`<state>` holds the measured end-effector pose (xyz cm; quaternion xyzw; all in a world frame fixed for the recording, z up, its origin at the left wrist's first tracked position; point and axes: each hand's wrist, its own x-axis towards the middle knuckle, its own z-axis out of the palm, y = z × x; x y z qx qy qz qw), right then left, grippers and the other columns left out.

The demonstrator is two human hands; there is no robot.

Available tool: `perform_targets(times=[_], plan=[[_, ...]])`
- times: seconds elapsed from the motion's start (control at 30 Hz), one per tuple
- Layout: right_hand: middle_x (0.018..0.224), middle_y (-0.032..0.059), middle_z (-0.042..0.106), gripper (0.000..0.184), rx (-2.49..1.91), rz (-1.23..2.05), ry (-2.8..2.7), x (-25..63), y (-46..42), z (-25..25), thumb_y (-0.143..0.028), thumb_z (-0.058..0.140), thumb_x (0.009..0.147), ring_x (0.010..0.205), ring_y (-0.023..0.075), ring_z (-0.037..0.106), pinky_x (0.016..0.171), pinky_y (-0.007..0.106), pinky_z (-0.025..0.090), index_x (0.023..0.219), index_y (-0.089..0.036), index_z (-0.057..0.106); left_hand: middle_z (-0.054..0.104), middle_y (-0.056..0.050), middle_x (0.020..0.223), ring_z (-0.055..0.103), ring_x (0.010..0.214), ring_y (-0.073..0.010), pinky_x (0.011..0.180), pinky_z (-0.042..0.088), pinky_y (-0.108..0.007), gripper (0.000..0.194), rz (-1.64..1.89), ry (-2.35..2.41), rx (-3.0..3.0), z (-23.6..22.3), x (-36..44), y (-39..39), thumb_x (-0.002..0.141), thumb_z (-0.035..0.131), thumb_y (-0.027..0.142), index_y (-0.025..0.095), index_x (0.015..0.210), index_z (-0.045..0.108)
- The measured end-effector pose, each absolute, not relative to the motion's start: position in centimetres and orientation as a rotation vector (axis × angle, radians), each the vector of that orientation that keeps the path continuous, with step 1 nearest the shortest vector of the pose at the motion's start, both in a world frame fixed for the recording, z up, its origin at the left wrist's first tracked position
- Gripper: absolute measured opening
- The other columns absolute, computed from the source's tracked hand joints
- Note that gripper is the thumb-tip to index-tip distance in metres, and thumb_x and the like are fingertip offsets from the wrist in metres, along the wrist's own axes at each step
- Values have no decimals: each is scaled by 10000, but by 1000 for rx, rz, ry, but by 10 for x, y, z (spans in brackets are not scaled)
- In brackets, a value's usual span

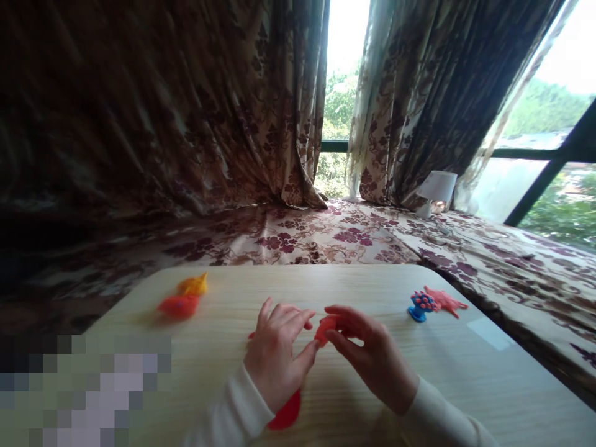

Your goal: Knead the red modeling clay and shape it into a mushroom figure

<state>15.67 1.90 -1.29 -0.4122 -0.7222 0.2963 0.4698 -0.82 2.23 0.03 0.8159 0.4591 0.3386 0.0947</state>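
Presently, a small orange-red piece (325, 330) is pinched between the thumb and fingers of the right hand (375, 357) above the middle of the table (223, 372), while its edge is met by the left thumb, the left hand (278, 347) being loosely spread. By this left hand a flat red shape (287, 412) is partly covered. Near the far left corner, a red figure (179, 306) and a yellow one (193, 285) are placed, and towards the far right corner a blue stand with pink dots (419, 310) is set beside a pink splayed figure (446, 300).

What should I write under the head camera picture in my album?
Two hands with a soft-looking red piece above a pale wooden table.
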Motion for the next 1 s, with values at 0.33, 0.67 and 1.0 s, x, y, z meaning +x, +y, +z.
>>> perform_targets(times=[0.33, 0.67, 1.0], plan=[[1362, 111, 416, 689, -1007, 498, -1956, 171, 6, 2, -203, 678, 733, 1216, 272, 448, 944, 419, 457, 1341, -273, 361, 704, -55, 809, 630, 830, -219, 821, 445, -370, 279, 996, 1115, 1629, 18, -3, 16, 787, 581, 359, 185, 988, 665], [1269, 86, 455, 586, -993, 334, -2126, 169, 2, 7, -115, 628, 724, 1180, 217, 442, 981, 334, 410, 1263, -234, 432, 720, -51, 758, 653, 762, -172, 764, 458, -285, 224, 842, 664, 1127, 16, 1, 12, 774, 637, 309, 151, 926, 682], [1230, 90, 492, 620, -944, 343, -2128, 166, 1, 5, -114, 654, 720, 1129, 233, 467, 957, 360, 419, 1274, -240, 406, 719, -70, 788, 641, 812, -184, 804, 441, -296, 222, 889, 663, 1048, 10, 4, 10, 819, 591, 295, 138, 934, 697]])
